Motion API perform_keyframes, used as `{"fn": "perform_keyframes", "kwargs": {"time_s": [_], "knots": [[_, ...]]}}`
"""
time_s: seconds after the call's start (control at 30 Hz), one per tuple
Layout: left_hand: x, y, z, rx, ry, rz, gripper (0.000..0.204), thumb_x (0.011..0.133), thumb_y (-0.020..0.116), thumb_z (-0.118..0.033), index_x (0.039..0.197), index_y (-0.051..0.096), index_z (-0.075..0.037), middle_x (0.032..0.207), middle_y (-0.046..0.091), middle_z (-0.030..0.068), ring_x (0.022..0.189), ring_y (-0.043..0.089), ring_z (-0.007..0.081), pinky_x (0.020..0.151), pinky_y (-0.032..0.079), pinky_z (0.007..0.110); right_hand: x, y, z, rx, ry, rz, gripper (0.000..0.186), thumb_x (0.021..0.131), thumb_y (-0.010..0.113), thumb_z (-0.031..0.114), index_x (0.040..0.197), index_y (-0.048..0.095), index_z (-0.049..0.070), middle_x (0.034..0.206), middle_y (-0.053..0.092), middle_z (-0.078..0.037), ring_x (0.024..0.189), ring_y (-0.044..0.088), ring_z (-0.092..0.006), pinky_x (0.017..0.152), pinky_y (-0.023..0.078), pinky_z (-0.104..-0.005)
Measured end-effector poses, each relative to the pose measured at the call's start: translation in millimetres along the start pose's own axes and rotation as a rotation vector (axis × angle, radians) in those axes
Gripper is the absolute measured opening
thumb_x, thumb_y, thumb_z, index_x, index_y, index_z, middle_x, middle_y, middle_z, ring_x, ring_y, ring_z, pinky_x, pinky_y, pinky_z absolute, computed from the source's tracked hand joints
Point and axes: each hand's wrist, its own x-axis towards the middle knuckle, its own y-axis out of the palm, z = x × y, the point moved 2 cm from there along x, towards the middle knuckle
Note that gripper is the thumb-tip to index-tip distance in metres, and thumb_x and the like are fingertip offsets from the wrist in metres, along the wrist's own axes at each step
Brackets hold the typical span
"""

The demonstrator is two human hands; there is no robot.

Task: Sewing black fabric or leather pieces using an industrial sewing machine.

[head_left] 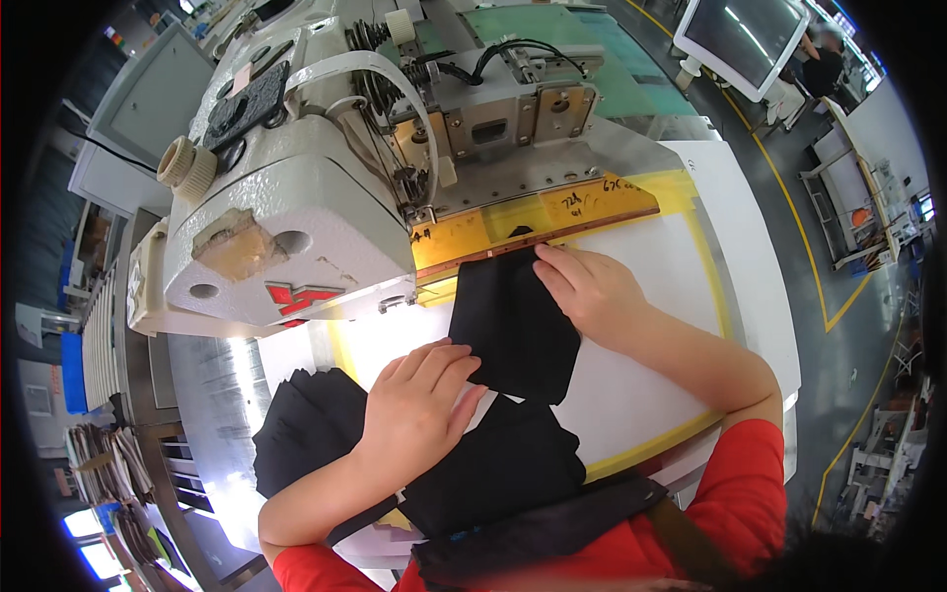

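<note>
Standing over the white tabletop (681, 271), the machine (296, 222) reaches its yellow bar (554, 219) across. Piles (508, 464) lie at the near side, probably for easy reach. The black cloth (518, 321) meets the bar, apparently to line up its top. The left hand (414, 409), loosely spread, touches its left side; the right hand's (594, 296) fingertips bunch at its top, any pinch unclear. A red emblem (301, 298) marks the machine; handwriting (574, 203), the bar.

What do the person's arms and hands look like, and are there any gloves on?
Red sleeves end around the elbows, leaving the forearms bare. The left hand and right hand wear no gloves, and no watch or bracelet shows.
</note>
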Motion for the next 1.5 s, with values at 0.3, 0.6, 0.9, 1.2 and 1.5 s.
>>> {"fn": "perform_keyframes", "kwargs": {"time_s": [0.3, 0.6, 0.9, 1.2, 1.5], "knots": [[8.5, 11.8, 6.5, -0.057, 0.025, 0.016, 0.039, 0.075, 0.075, -0.015, 0.11, 0.061, -0.004, 0.111, 0.062, 0.0113, 0.101, 0.063, 0.0299, 0.081, 0.052, 0.039, 11.6, -12.7, -9.5, 0.36, -0.028, 0.098, 0.032, 0.07, 0.066, -0.002, 0.1, 0.069, 0.006, 0.108, 0.068, -0.007, 0.093, 0.066, -0.0265, 0.079, 0.054, -0.0353], [2.6, 25.9, 26.1, -0.866, -0.492, 0.268, 0.064, 0.089, 0.068, -0.025, 0.141, 0.037, -0.002, 0.122, 0.058, 0.0121, 0.097, 0.059, 0.02, 0.087, 0.049, 0.031, 3.4, -10.2, -22.2, 0.92, 0.516, 0.162, 0.034, 0.076, 0.065, -0.007, 0.102, 0.072, 0.014, 0.094, 0.071, -0.009, 0.085, 0.066, -0.0258, 0.075, 0.052, -0.0334], [-10.6, 12.1, 37.0, -1.38, -1.029, 0.192, 0.055, 0.092, 0.053, 0.0, 0.143, 0.035, -0.007, 0.108, 0.065, 0.0131, 0.096, 0.064, 0.0162, 0.085, 0.052, 0.028, 2.4, -6.7, 1.1, 0.773, 0.064, 0.119, 0.044, 0.062, 0.066, -0.008, 0.102, 0.071, 0.012, 0.106, 0.069, -0.003, 0.094, 0.066, -0.0234, 0.078, 0.054, -0.0342], [-45.6, -29.1, 98.3, -1.021, -1.093, 0.007, 0.037, 0.091, 0.053, -0.005, 0.128, 0.05, -0.006, 0.099, 0.068, 0.0103, 0.085, 0.064, 0.0124, 0.075, 0.049, 0.025, 47.6, 33.0, 40.9, 0.439, -0.276, 0.211, 0.031, 0.086, 0.055, 0.011, 0.116, 0.065, 0.01, 0.119, 0.064, -0.003, 0.113, 0.059, -0.0195, 0.096, 0.048, -0.0335], [-53.0, -33.8, 79.9, -0.046, -0.551, -0.174, 0.038, 0.08, 0.067, -0.005, 0.117, 0.057, -0.003, 0.103, 0.059, 0.0111, 0.082, 0.061, 0.0209, 0.061, 0.049, 0.03, 23.8, 23.5, 12.8, 0.018, -0.164, 0.201, 0.035, 0.081, 0.059, 0.01, 0.115, 0.062, 0.001, 0.118, 0.061, -0.012, 0.112, 0.058, -0.0277, 0.096, 0.047, -0.0363]]}}
